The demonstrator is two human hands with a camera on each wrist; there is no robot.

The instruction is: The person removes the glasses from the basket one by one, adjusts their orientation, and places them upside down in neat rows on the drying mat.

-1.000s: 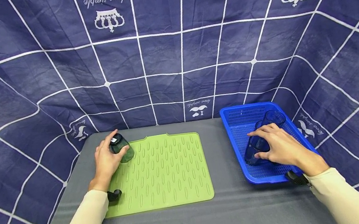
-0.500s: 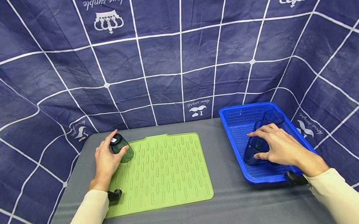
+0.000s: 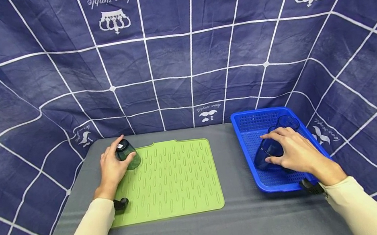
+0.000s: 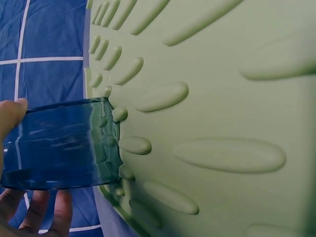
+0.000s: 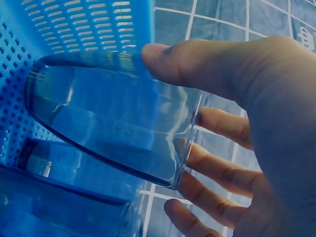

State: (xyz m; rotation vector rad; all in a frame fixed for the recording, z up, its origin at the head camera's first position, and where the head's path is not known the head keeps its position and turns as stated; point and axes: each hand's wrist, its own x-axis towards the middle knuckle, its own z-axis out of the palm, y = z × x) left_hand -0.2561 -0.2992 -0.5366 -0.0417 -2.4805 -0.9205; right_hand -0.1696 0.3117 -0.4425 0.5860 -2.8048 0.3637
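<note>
Blue glass (image 3: 268,153) in blue basket (image 3: 252,152), right side of worktop (image 3: 226,225); right hand (image 3: 294,154) fingers grasp it. Left hand (image 3: 112,169) fingers grasp inverted teal glass (image 3: 127,155) at far-left corner of green mat (image 3: 179,179). Risk: blue glass knocks second glass (image 3: 287,122) just beyond during lift; smooth wall may slip.

desk (image 3: 205,228): grey cloth cover
backdrop (image 3: 179,54): navy cloth, white grid lines, crown logos, "love simple" print upside down
second blue cup (image 3: 288,122): far end of basket, probably upright
black clips (image 3: 121,204): at both sleeves
</note>
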